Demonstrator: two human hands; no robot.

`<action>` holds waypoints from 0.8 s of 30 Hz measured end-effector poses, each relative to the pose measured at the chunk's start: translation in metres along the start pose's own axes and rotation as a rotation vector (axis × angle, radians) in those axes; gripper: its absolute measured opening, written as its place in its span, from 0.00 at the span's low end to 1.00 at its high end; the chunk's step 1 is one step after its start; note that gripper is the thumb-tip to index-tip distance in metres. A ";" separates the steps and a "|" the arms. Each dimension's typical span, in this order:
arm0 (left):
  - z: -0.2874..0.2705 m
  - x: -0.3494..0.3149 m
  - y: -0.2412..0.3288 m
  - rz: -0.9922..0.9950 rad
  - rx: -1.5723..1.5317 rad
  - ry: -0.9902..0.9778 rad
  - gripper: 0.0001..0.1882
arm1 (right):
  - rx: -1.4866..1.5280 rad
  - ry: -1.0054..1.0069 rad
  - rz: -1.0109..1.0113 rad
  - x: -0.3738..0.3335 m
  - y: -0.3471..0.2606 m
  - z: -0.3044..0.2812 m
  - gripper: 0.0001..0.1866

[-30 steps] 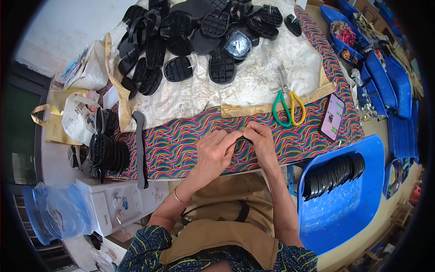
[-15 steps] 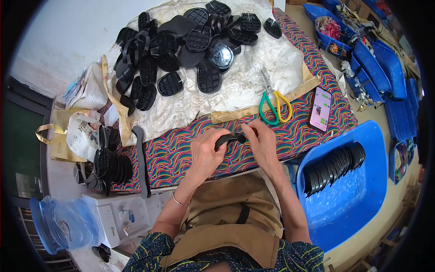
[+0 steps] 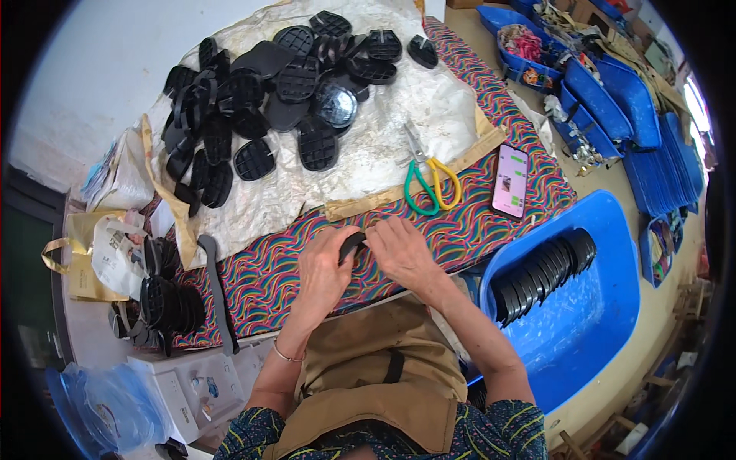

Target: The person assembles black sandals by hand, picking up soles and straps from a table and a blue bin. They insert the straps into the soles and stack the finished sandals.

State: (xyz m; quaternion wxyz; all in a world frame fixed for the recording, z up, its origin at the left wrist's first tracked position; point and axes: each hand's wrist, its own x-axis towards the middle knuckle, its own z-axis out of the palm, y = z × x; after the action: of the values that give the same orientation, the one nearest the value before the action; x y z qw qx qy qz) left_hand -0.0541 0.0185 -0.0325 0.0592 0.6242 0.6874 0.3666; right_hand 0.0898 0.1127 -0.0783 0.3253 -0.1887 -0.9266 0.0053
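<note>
Over the front of the patterned tablecloth (image 3: pixel 276 272), my left hand (image 3: pixel 323 264) is closed on a small, curved black piece (image 3: pixel 352 246), perhaps rubber. My right hand (image 3: pixel 400 251) meets it from the other side, fingers bent and pressed together at the piece's right end. Most of the piece is hidden by my fingers. Left of my hands, a long, thin dark strip (image 3: pixel 217 291) with a widened top end lies across the table edge. Scissors (image 3: pixel 423 169) with one green and one yellow handle lie beyond my hands, blades pointing away.
Black ridged sole-shaped pieces (image 3: pixel 317 143) are heaped on a white sheet (image 3: pixel 368 165). A phone (image 3: pixel 509 180) lies at right. Below it, a blue tub (image 3: pixel 590 326) holds a row of curved black pieces (image 3: pixel 537 287). Stacked black pieces (image 3: pixel 172 303) and a paper bag (image 3: pixel 88 238) stand left.
My right hand has come in closer to the left and now covers more of the black piece. The whole scene has shifted left in the view.
</note>
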 end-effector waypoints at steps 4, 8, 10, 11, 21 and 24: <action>-0.003 0.000 0.003 -0.057 -0.003 -0.027 0.15 | -0.004 0.085 0.059 -0.007 -0.007 0.009 0.07; -0.001 -0.003 0.006 -0.062 -0.005 0.010 0.15 | 0.043 0.161 0.191 -0.014 -0.017 0.017 0.10; 0.001 -0.004 0.003 -0.056 -0.015 0.028 0.15 | 0.095 0.239 0.289 -0.016 -0.025 0.020 0.12; 0.002 -0.005 0.002 -0.052 -0.028 0.045 0.14 | 0.131 0.255 0.335 -0.015 -0.030 0.020 0.13; 0.003 -0.011 0.003 -0.033 -0.110 0.066 0.14 | 0.315 0.304 0.488 -0.024 -0.039 0.012 0.11; -0.002 -0.014 -0.004 -0.084 -0.128 0.077 0.14 | 0.403 0.289 0.470 -0.027 -0.043 0.022 0.09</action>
State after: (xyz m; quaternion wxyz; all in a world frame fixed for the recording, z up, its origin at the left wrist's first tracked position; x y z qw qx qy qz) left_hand -0.0554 0.0054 -0.0380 0.0878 0.5753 0.6899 0.4305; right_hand 0.0806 0.0656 -0.1060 0.4738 -0.3278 -0.7824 0.2364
